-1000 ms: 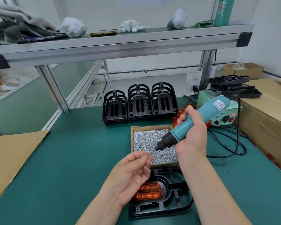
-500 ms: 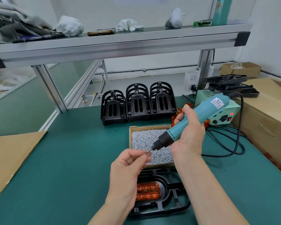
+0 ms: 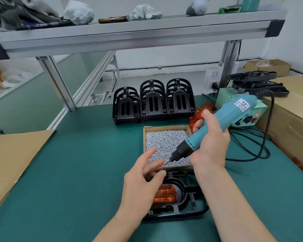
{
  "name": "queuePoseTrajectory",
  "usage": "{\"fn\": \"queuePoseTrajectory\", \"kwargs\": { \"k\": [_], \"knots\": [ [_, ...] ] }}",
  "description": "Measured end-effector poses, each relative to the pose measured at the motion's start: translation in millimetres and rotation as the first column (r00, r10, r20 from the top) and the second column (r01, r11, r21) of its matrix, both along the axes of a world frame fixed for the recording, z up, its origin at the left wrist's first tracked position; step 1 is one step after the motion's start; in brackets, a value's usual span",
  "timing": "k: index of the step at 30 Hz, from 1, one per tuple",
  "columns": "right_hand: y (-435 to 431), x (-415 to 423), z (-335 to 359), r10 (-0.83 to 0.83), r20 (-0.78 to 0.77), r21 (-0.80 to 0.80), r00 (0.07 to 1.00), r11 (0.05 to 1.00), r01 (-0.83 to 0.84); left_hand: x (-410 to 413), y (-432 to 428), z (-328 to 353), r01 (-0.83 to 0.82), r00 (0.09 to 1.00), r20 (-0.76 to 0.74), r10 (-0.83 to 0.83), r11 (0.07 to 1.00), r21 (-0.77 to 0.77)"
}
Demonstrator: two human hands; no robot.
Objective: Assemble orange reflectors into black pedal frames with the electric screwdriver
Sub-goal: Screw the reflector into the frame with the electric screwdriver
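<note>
Right grip wraps the screwdriver; left grip spread, empty. Bit looks loaded: lower it plumb onto the reflector.

Right hand grips the electric screwdriver above the screw box.

The left hand hides part of the orange reflector and black pedal frame.
</note>
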State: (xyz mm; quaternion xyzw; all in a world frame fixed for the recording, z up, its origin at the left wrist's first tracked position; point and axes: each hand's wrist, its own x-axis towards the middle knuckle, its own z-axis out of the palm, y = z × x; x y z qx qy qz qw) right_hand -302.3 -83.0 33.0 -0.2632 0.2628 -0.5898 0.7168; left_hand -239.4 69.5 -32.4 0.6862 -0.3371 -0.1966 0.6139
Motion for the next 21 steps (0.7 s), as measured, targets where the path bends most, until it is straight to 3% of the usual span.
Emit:
{"fn": "queuePoseTrajectory", "kwargs": {
  "k": [4,7,11,14,21],
  "knots": [
    [1,-6,0,0.003,-0.056,-0.114,0.998,0.993,-0.010,13,17,0,0.022,0.950,0.309,-0.040,0.998,0.062],
    [8,-10,-2,0.016,-0.124,-0.205,0.992,0.978,-0.041,16,30,-10,0.124,0.811,0.557,-0.176,0.984,0.131],
    [19,-13,-8,0.028,-0.197,-0.280,0.980,0.956,-0.084,15,38,-31,0.191,0.592,0.760,-0.269,0.963,0.192],
    [25,-15,-13,0.029,-0.227,-0.293,0.974,0.951,-0.096,17,39,-38,0.193,0.524,0.800,-0.292,0.956,0.223],
    [27,-20,-17,0.033,-0.240,-0.332,0.970,0.936,-0.114,17,38,-43,0.190,0.516,0.796,-0.316,0.949,0.253]
  ]
}}
